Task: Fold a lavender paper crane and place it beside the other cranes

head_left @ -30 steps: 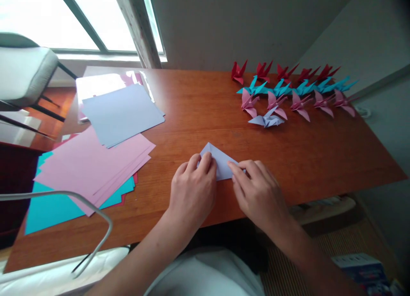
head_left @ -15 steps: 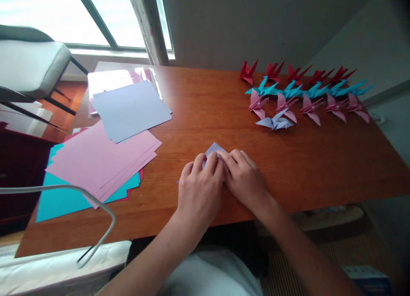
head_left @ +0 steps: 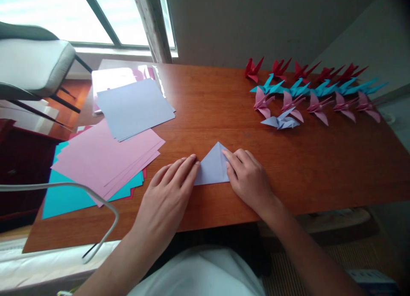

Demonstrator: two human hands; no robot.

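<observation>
Your left hand (head_left: 169,187), fingers slightly bent, touches the folded paper (head_left: 212,168) at left; your right hand (head_left: 248,176), half-curled, at right; grip unclear.

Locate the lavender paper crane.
Right of centre in the head view, the lavender crane sits just in front of the two leftmost pink cranes.

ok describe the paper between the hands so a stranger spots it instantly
Find the wooden table, then the left hand and right hand toward its near edge. Between them lies the pale lavender paper, folded to a peak; the lavender sheets at left are unfolded, and the lavender crane has wings.
</observation>
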